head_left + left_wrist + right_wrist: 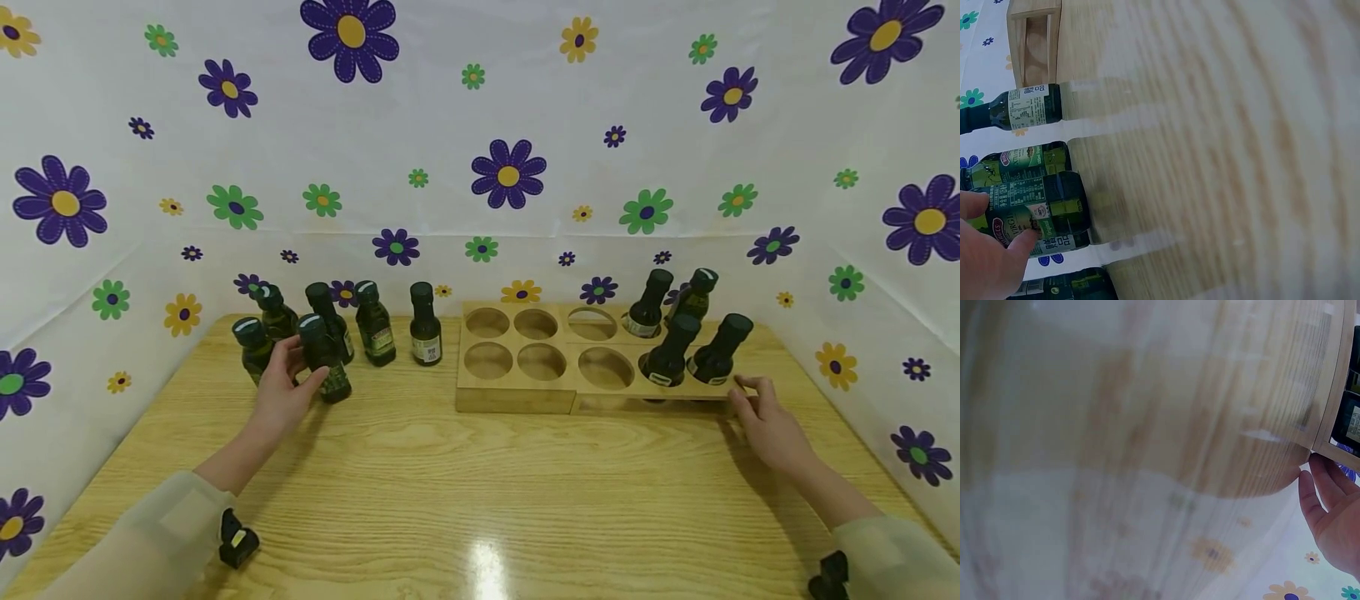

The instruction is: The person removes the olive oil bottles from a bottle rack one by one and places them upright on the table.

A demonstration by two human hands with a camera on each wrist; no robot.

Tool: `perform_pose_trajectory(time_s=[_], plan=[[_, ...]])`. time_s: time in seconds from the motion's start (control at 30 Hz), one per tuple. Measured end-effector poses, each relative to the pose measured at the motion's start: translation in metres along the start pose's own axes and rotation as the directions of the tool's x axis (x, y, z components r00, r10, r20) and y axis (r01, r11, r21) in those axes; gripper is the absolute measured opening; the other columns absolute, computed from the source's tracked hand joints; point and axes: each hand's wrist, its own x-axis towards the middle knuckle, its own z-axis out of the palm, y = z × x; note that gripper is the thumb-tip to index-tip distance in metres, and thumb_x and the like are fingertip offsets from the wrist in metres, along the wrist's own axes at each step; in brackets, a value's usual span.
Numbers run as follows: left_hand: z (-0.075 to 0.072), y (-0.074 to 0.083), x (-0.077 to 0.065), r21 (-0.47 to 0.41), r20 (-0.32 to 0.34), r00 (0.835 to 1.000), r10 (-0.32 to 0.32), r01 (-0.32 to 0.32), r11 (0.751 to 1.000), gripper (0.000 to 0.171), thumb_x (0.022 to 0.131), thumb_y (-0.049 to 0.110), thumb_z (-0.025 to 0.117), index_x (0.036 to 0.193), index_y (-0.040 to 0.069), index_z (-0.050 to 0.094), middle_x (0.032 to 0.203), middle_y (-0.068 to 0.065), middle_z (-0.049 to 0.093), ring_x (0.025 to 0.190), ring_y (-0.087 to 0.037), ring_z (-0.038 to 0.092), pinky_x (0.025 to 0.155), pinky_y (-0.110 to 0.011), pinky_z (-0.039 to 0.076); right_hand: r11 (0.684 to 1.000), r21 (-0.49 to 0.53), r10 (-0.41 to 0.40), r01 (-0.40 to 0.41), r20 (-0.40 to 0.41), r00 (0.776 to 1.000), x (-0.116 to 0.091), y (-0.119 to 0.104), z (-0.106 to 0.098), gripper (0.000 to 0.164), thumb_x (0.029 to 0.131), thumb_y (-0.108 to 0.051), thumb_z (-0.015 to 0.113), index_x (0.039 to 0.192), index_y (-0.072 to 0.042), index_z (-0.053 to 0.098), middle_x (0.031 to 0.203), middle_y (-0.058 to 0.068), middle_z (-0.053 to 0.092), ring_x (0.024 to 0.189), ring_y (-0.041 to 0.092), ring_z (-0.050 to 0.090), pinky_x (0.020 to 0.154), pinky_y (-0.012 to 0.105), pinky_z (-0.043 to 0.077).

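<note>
My left hand (282, 392) grips a small dark green olive oil bottle (335, 382) between thumb and fingers, slightly tilted, at the left of the table. In the left wrist view, the held bottle (1060, 203) shows a green label beside the thumb. Several similar bottles stand around it, among them a green one (377, 333) and a darker one with a white label (427, 337). At the far end of the long wooden bottle rack (517, 401), my right hand (772, 425) touches the front right corner. In the right wrist view, the right hand's fingers (1329, 481) look fairly straight against that corner.
Several dark bottles, including one at the front right (720, 346), stand in the rack's right-hand holes. Its left and middle holes (542, 363) hold no bottles. Flowered white cloth (450, 125) rises behind and along both sides of the wooden table (450, 500).
</note>
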Motion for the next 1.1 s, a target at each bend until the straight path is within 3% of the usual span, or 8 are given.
perform_pose_trajectory(time_s=[0.3, 0.4, 0.5, 0.6, 0.7, 0.87, 1.0, 1.1], plan=[[-0.006, 0.003, -0.013, 0.011, 0.044, 0.998, -0.05, 0.05, 0.999, 0.071, 0.099, 0.018, 0.058, 0.151, -0.002, 0.014, 0.148, -0.031, 0.027, 0.137, -0.043, 0.03, 0.105, -0.054, 0.033, 1.0, 0.016, 0.002, -0.002, 0.0, 1.0, -0.001, -0.002, 0.001, 0.049, 0.109, -0.028, 0.021, 0.139, 0.011, 0.019, 0.12, 0.046, 0.047, 0.067, 0.03, 0.053, 0.056, 0.037, 0.037], [-0.007, 0.006, -0.022, -0.003, 0.011, 0.999, -0.033, 0.033, 0.999, 0.064, 0.099, 0.017, 0.059, 0.147, -0.004, 0.022, 0.143, -0.028, 0.035, 0.134, -0.04, 0.036, 0.103, -0.033, 0.04, 1.0, 0.019, 0.008, -0.008, 0.003, 1.0, 0.0, -0.001, 0.001, 0.05, 0.109, -0.029, 0.021, 0.139, 0.01, 0.019, 0.121, 0.046, 0.047, 0.065, 0.028, 0.051, 0.055, 0.036, 0.037], [-0.007, 0.01, -0.03, -0.006, -0.022, 1.0, -0.014, 0.013, 1.0, 0.056, 0.099, 0.015, 0.059, 0.141, -0.005, 0.029, 0.136, -0.025, 0.043, 0.128, -0.038, 0.042, 0.09, -0.012, 0.042, 1.0, 0.016, 0.012, -0.012, 0.004, 1.0, 0.001, -0.001, 0.0, 0.05, 0.109, -0.029, 0.021, 0.139, 0.01, 0.019, 0.122, 0.046, 0.045, 0.066, 0.029, 0.052, 0.056, 0.037, 0.037], [-0.003, 0.014, -0.035, -0.016, -0.033, 0.999, 0.008, -0.009, 1.0, 0.052, 0.098, 0.014, 0.06, 0.138, -0.006, 0.033, 0.133, -0.023, 0.045, 0.125, -0.038, 0.044, 0.084, -0.005, 0.039, 1.0, 0.011, 0.013, -0.013, -0.003, 1.0, 0.0, 0.0, 0.001, 0.05, 0.109, -0.029, 0.021, 0.139, 0.01, 0.02, 0.122, 0.046, 0.046, 0.068, 0.031, 0.053, 0.056, 0.037, 0.038], [0.004, 0.019, -0.038, -0.038, -0.04, 0.999, 0.002, -0.003, 0.999, 0.051, 0.098, 0.016, 0.061, 0.136, -0.005, 0.035, 0.132, -0.022, 0.045, 0.125, -0.036, 0.045, 0.083, -0.005, 0.04, 1.0, 0.006, 0.01, -0.01, -0.011, 1.0, 0.0, 0.001, 0.0, 0.049, 0.109, -0.029, 0.022, 0.138, 0.01, 0.02, 0.122, 0.046, 0.046, 0.073, 0.04, 0.056, 0.058, 0.038, 0.039], [0.02, 0.03, -0.04, -0.119, -0.042, 0.999, -0.03, 0.025, 0.993, 0.048, 0.097, 0.015, 0.061, 0.134, -0.004, 0.037, 0.13, -0.019, 0.046, 0.122, -0.029, 0.046, 0.083, -0.008, 0.043, 1.0, 0.004, 0.01, -0.01, -0.01, 1.0, 0.002, 0.001, 0.001, 0.049, 0.108, -0.029, 0.023, 0.137, 0.01, 0.021, 0.125, 0.046, 0.044, 0.097, 0.058, 0.053, 0.062, 0.041, 0.041], [0.04, 0.043, -0.04, -0.153, 0.019, 1.0, -0.008, 0.011, 0.988, 0.044, 0.097, 0.008, 0.061, 0.133, -0.003, 0.038, 0.13, -0.017, 0.047, 0.122, -0.027, 0.048, 0.086, -0.012, 0.045, 1.0, 0.008, 0.011, -0.011, -0.01, 1.0, 0.002, 0.002, 0.001, 0.049, 0.108, -0.029, 0.023, 0.138, 0.01, 0.021, 0.125, 0.046, 0.044, 0.095, 0.056, 0.055, 0.062, 0.041, 0.041], [0.059, 0.053, -0.036, -0.179, 0.077, 0.997, 0.021, -0.007, 0.984, 0.043, 0.095, 0.005, 0.062, 0.131, -0.002, 0.04, 0.13, -0.015, 0.049, 0.124, -0.029, 0.047, 0.093, -0.025, 0.046, 1.0, 0.016, 0.015, -0.015, -0.011, 1.0, 0.001, 0.001, 0.0, 0.05, 0.108, -0.03, 0.023, 0.138, 0.009, 0.021, 0.124, 0.046, 0.045, 0.082, 0.046, 0.057, 0.059, 0.039, 0.039]])
